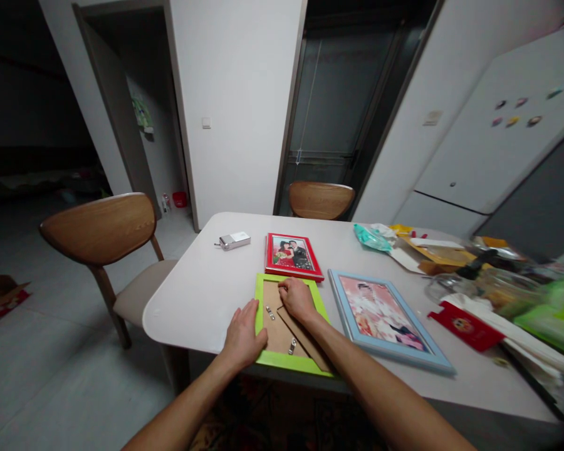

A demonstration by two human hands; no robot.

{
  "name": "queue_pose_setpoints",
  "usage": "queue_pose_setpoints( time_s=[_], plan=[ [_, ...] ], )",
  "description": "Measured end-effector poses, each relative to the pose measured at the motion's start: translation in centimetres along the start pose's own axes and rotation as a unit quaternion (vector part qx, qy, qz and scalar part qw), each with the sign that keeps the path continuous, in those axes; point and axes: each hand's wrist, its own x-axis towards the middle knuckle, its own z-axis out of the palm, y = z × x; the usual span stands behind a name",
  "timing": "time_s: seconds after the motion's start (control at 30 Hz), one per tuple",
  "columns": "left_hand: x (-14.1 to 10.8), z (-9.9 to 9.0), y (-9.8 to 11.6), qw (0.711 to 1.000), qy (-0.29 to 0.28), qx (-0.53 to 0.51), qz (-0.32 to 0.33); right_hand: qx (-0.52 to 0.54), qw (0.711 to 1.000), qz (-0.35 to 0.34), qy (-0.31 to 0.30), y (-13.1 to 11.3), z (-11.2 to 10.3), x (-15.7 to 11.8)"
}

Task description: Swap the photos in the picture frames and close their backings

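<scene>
A: Where are we resting our hands?

B: We are leaning both on the green frame (289,322), which is lying face down at the near edge of the table (202,288). Our left hand (242,337) is lying flat and open, palm down, over the frame's left border, the fingers spread and reaching toward the brown backing (278,332).

A: And the right one?

B: Our right hand (297,299) is sitting at the top of the backing with the fingers curled down, pressing on it just below the upper border. It is not gripping anything that we can make out; the fingertips are hidden under the knuckles.

A: What are we seeing on the backing?

B: Two small metal clips (292,346) are showing, one near the left hand and one lower down. A brown stand flap (305,341) is running diagonally under our right forearm.

A: What is lying around the frame?

B: A red frame (292,256) with a photo is lying just behind it, almost touching its upper edge. A blue frame (388,319), face up, is lying just to the right. A small silver device (234,240) is sitting farther back on the left. Papers, a red packet (465,324) and green plastic are crowding the right end of the table, and two wooden chairs (106,235) are standing by it
</scene>
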Motion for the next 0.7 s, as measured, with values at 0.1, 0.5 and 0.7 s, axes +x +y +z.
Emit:
queue_pose_setpoints(
  time_s=[0.1,0.5,0.7],
  plan=[
    [0.0,0.1,0.0,1.000,0.001,0.001,0.002,0.011,1.000,-0.021,-0.008,-0.3,-0.3,0.1],
    [-0.1,-0.3,0.5,0.999,-0.006,0.032,-0.009,0.138,0.979,-0.126,-0.083,1.3,-5.1,-5.1],
    [0.0,-0.2,0.7,0.999,-0.006,0.046,-0.008,0.155,0.958,-0.174,-0.168,0.4,-6.3,-8.8]
  ],
)
